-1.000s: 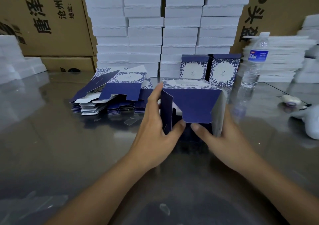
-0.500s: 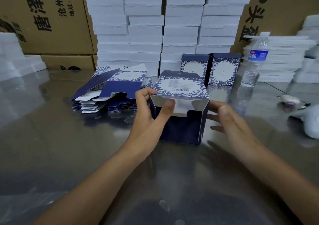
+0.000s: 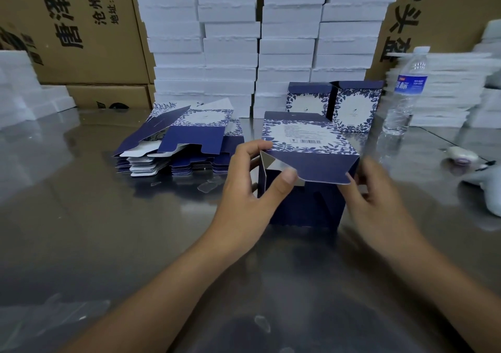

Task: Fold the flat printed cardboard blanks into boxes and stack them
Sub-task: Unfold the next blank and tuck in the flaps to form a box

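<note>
A navy and white floral box (image 3: 306,203) stands half-formed on the shiny table, its barcode panel facing up and a blue lid flap folded down toward me. My left hand (image 3: 252,190) grips the box's left corner, thumb pressing the flap's edge. My right hand (image 3: 379,193) holds the right side, fingers curled at the flap's right corner. A pile of flat printed blanks (image 3: 179,141) lies to the left. Two finished boxes (image 3: 336,106) stand side by side behind.
Tall stacks of white foam trays (image 3: 260,35) and brown cartons (image 3: 81,27) line the back. A water bottle (image 3: 406,90) stands at the right, before more white stacks (image 3: 447,87). Small white objects (image 3: 461,157) lie at the right edge.
The box was turned from lying open toward me to standing upright. The blue lid flap has come down over the opening, and my right hand has moved back onto the box.
</note>
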`<state>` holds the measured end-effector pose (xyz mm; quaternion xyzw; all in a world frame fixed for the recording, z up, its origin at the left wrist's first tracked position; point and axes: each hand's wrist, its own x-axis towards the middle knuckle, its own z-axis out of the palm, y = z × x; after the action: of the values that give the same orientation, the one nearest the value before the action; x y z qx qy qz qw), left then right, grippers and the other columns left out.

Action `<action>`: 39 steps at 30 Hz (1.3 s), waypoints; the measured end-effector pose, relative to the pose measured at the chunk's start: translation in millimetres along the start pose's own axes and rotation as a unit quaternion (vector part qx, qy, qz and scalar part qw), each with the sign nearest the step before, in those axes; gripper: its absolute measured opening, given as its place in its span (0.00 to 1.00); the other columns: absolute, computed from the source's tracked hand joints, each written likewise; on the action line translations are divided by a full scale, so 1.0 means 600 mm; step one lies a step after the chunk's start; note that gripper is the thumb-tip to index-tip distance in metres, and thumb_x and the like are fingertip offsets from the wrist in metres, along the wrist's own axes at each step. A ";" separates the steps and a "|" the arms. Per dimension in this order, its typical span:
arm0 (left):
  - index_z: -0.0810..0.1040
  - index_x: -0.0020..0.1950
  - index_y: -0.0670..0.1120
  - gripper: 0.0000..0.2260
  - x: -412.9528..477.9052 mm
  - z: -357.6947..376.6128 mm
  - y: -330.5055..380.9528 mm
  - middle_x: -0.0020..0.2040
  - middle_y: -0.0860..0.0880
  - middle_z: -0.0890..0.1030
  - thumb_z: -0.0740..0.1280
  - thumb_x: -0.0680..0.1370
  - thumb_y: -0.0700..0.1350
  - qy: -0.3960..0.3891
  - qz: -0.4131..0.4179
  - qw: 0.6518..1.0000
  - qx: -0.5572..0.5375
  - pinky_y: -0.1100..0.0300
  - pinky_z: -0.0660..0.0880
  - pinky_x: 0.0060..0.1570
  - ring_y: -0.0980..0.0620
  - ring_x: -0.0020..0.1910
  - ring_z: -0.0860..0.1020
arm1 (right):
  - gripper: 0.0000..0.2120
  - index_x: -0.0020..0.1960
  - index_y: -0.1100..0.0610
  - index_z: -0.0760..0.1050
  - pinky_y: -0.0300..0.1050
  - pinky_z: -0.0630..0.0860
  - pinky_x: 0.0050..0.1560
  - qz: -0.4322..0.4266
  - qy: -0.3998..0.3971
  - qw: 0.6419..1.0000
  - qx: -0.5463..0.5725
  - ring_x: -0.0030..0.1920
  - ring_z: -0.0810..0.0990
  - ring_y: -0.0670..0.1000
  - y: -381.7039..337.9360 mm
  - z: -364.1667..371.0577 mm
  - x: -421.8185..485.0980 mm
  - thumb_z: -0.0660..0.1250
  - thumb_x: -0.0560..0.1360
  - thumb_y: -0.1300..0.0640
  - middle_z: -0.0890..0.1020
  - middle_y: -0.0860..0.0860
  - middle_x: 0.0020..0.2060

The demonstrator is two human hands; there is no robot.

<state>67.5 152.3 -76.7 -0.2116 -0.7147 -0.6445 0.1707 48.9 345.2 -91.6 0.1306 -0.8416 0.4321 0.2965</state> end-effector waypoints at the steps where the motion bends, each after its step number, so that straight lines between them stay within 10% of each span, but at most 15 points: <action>1: 0.67 0.56 0.65 0.20 -0.001 0.001 0.000 0.58 0.60 0.73 0.63 0.66 0.66 -0.001 -0.004 1.000 0.008 0.66 0.71 0.56 0.60 0.60 0.73 | 0.27 0.49 0.63 0.71 0.58 0.75 0.42 -0.008 0.005 1.000 -0.026 0.44 0.75 0.56 -0.002 -0.002 0.001 0.54 0.75 0.38 0.77 0.57 0.43; 11: 0.64 0.56 0.67 0.21 -0.004 0.001 -0.001 0.61 0.54 0.72 0.62 0.65 0.69 -0.015 -0.004 0.999 0.052 0.63 0.70 0.59 0.58 0.62 0.72 | 0.11 0.49 0.52 0.76 0.50 0.72 0.37 -0.010 0.021 0.996 -0.087 0.31 0.70 0.47 -0.005 -0.014 -0.001 0.56 0.80 0.51 0.79 0.50 0.32; 17: 0.66 0.55 0.63 0.23 0.001 0.002 0.003 0.49 0.75 0.70 0.61 0.65 0.71 0.018 -0.001 0.999 0.030 0.78 0.66 0.51 0.71 0.57 0.70 | 0.25 0.31 0.58 0.64 0.44 0.58 0.29 0.009 -0.063 0.992 -0.110 0.26 0.59 0.46 -0.004 -0.016 -0.001 0.52 0.72 0.37 0.63 0.49 0.22; 25: 0.65 0.54 0.65 0.17 0.001 0.000 0.001 0.56 0.67 0.69 0.62 0.68 0.66 0.017 -0.013 0.999 0.039 0.76 0.66 0.54 0.68 0.60 0.69 | 0.23 0.30 0.63 0.63 0.43 0.56 0.28 0.004 -0.113 0.982 -0.153 0.25 0.60 0.49 -0.004 -0.018 -0.003 0.58 0.78 0.48 0.61 0.49 0.22; 39: 0.65 0.54 0.65 0.17 -0.001 -0.003 0.005 0.53 0.64 0.70 0.54 0.71 0.71 0.006 -0.022 0.999 0.034 0.82 0.62 0.48 0.73 0.53 0.68 | 0.24 0.32 0.55 0.69 0.45 0.64 0.28 0.048 -0.179 0.941 -0.285 0.31 0.73 0.52 -0.011 -0.019 -0.011 0.53 0.77 0.40 0.74 0.50 0.28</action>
<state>69.5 150.6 -74.0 -0.1859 -0.7397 -0.6246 0.1678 61.7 350.5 -86.1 0.0752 -0.9739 0.1577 0.1450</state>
